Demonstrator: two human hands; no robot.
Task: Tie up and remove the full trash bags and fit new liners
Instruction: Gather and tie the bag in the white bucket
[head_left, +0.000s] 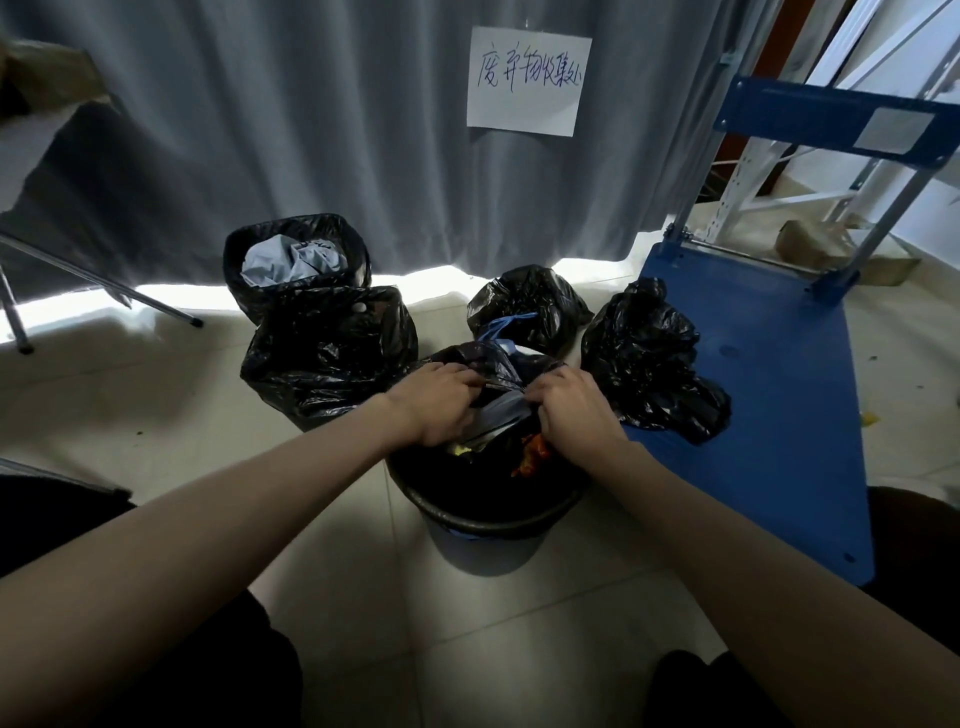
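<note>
Since the bag (491, 364) sits in the bin (483, 540) on the floor, just off the cart's (753, 374) near-left edge, we'd guess thin, slippery, soft plastic. Left hand (436, 402) and right hand (569, 410) both pinch its gathered top; probably grab there, not the sides.

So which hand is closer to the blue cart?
The right hand. It grips the bin's bag on the side next to the blue cart. The left hand holds the bag's other side, farther from the cart.
</note>
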